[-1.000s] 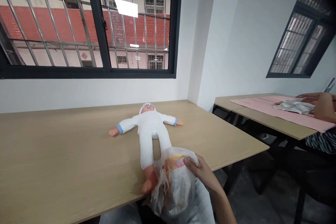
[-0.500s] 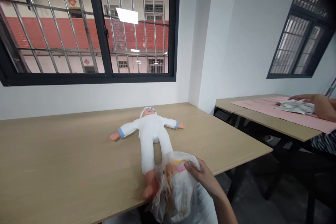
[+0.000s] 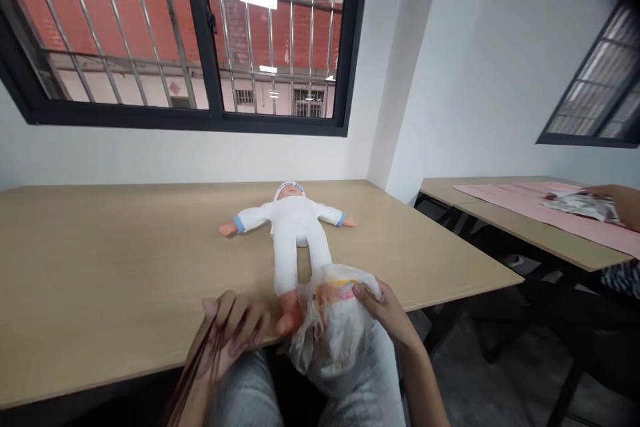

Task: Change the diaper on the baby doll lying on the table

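The right hand [image 3: 387, 310] has its grip closed on a crumpled diaper [image 3: 333, 320] at the near edge of the desk [image 3: 100, 260], at 6 o'clock from the doll [image 3: 295, 233]. The doll lies face up, head toward 12. The left hand [image 3: 230, 333] is blurred, its fingers spread and its grip empty, at 9 o'clock from the diaper.

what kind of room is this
Probably a plain workroom or training room rather than a home: long bare wooden tables, barred windows in white walls, and a baby doll lying face up on the table, with the right hand gripping a diaper.
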### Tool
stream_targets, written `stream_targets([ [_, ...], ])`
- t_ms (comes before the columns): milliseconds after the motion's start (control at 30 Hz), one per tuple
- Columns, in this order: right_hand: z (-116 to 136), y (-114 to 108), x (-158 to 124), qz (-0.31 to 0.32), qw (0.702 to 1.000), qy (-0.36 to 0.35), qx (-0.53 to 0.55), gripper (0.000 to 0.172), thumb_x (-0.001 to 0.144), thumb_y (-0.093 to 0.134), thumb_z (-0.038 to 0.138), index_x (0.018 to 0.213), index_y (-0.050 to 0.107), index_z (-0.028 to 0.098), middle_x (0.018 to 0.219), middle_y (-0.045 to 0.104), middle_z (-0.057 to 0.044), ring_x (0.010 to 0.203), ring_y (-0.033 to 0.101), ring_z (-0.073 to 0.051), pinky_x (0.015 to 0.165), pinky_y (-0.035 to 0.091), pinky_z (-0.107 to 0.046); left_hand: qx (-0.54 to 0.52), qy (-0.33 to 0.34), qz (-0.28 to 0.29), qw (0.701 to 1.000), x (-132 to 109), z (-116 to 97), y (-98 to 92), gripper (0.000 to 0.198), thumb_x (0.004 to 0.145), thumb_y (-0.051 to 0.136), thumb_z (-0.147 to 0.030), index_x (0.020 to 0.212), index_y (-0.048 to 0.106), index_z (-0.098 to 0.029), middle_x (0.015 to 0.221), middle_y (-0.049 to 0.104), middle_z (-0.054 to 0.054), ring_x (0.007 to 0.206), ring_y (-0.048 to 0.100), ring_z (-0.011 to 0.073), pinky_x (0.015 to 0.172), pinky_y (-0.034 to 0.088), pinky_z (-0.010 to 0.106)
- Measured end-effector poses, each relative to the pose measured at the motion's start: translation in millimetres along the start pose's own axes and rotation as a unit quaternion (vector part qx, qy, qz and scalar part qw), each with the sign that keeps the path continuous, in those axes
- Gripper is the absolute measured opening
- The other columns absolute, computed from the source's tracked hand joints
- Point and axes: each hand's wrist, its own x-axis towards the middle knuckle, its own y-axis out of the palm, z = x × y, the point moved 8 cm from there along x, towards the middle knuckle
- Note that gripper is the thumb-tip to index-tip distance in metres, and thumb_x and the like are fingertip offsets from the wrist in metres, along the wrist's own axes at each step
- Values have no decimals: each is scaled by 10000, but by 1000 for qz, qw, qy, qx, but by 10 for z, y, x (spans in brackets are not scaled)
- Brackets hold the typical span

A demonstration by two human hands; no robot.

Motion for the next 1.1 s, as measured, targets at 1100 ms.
stream_targets([
  [1100,37,19,-7,-2,1000,-14,-5,335,795,574,469,929,611,164,898,636,-53,809,565,-179,722,457,-269,-23,-18,-97,995,800,66,-293,308,913,352,-153,658,524,-129,663,535,15,614,564,114,561,506,236],
])
